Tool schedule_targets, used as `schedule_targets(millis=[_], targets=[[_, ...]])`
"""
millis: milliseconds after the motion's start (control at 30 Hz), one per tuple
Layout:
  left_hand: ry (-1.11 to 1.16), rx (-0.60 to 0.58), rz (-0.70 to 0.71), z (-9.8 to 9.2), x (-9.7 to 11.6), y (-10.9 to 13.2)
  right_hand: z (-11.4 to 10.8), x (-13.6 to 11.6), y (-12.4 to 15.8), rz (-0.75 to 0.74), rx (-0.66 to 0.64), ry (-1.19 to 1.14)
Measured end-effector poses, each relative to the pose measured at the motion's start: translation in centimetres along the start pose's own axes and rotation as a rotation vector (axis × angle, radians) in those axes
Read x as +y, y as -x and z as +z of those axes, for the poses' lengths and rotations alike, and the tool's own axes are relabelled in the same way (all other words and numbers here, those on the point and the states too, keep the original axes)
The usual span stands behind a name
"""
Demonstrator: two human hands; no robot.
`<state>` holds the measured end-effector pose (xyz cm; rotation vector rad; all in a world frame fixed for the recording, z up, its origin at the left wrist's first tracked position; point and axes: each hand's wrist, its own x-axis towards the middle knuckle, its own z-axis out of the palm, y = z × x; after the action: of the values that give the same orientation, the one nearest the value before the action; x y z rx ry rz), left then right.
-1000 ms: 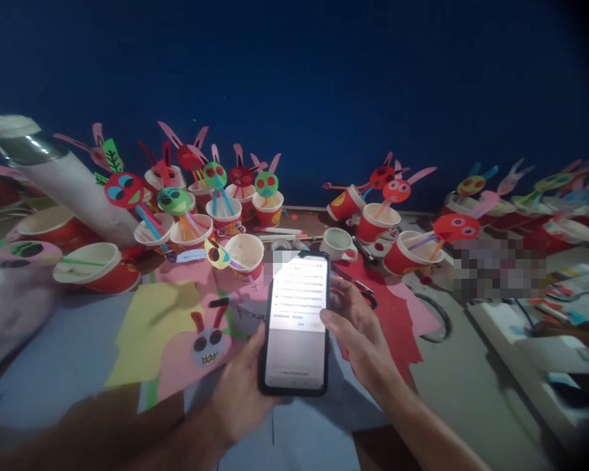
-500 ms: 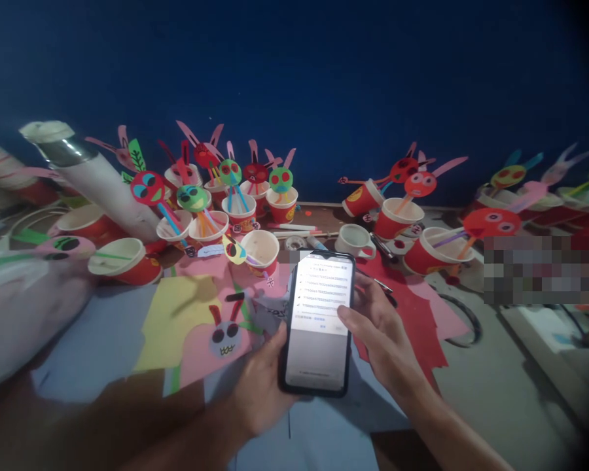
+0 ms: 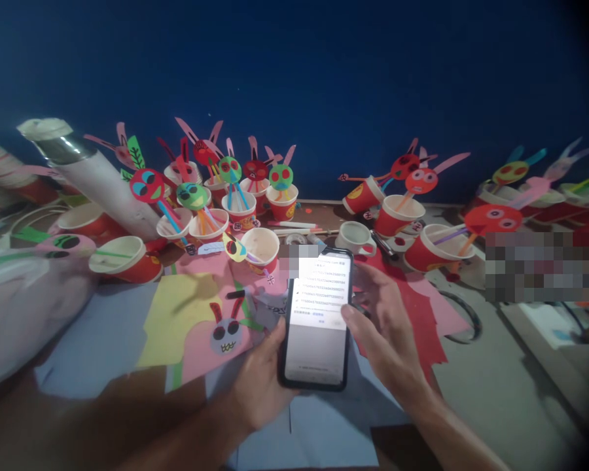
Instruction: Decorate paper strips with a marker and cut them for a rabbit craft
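Note:
My left hand (image 3: 260, 379) grips a black smartphone (image 3: 317, 320) from below, and its lit screen shows a white list of number lines. My right hand (image 3: 387, 333) hovers at the phone's right edge with its fingers spread, holding nothing. Its thumb is close to the screen, but I cannot tell if they touch. Below the phone lies pink paper (image 3: 196, 353) bearing a rabbit face cut-out (image 3: 224, 337). Yellow paper (image 3: 177, 320) lies to its left, and a ragged red paper sheet (image 3: 417, 314) lies under my right hand.
Many red paper cups (image 3: 260, 252) with straw-mounted paper rabbit faces crowd the table's back, against a dark blue wall (image 3: 294, 65). A white mug (image 3: 354, 237) stands behind the phone. A tall white tube (image 3: 95, 183) leans at the left, and a pixelated patch hides part of the right.
The whole scene has shifted right in view since the oldest frame. My right hand's fingers have lifted and spread away from the phone, which sits slightly higher.

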<state>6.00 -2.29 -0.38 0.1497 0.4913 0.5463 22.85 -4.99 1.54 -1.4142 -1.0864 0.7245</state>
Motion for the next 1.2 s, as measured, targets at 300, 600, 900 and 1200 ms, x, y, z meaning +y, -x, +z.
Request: schedule_targets(millis=[300, 600, 900, 1200], targets=[[0.024, -0.099, -0.008, 0.9, 0.5, 0.4, -1.0, 0.2, 1.8, -0.895, -0.221, 0.699], [0.063, -0.089, 0.033, 0.8, 0.5, 0.3, -1.8, 0.2, 1.4, -0.889, -0.189, 0.802], [0.067, -0.129, 0.000, 1.3, 0.5, 0.2, -1.5, 0.5, 1.3, -0.893, -0.228, 0.830], [0.083, -0.151, -0.006, 0.4, 0.1, 0.1, -1.0, 0.2, 1.3, -0.914, -0.237, 0.814]])
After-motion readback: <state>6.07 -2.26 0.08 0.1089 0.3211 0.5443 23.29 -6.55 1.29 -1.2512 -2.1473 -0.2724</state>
